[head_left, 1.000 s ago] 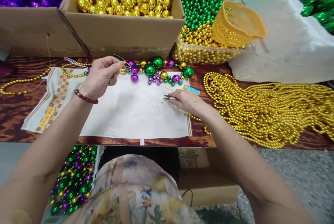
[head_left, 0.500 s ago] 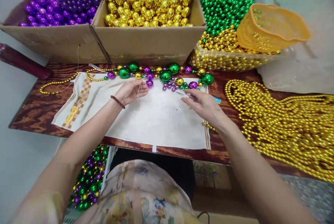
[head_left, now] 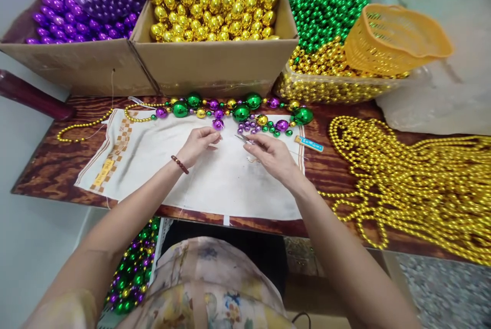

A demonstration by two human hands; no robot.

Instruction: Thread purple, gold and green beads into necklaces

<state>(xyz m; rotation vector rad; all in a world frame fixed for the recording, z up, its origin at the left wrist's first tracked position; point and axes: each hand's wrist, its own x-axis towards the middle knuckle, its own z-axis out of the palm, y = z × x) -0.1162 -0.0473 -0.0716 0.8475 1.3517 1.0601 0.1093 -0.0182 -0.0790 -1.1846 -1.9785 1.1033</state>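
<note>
My left hand [head_left: 200, 146], with a brown bead bracelet on its wrist, is closed in a pinch on a thin white thread [head_left: 222, 127] just below a purple bead [head_left: 218, 124]. That bead hangs from a strand of large green, gold and purple beads [head_left: 241, 112] along the back of the white cloth [head_left: 164, 165]. Close by, my right hand [head_left: 270, 155] is closed around a small pointed metal tool [head_left: 241, 138], its tip toward the left fingers. Its exact kind is hidden by my fingers. Small loose purple beads [head_left: 249, 127] and green beads [head_left: 276, 132] lie behind the right hand.
Cardboard boxes of purple beads [head_left: 84, 27] and gold beads [head_left: 215, 12] stand at the back. A clear bin [head_left: 337, 88] holds green and gold beads, with an orange basket [head_left: 399, 37] on top. Gold bead chains [head_left: 414, 180] cover the right side. A blue-and-orange stick [head_left: 310, 144] lies nearby.
My right hand has moved left and slightly down with the metal tool, closer to my left hand. The left fingers have closed from a looser spread, and the blue-and-orange stick is now uncovered.
</note>
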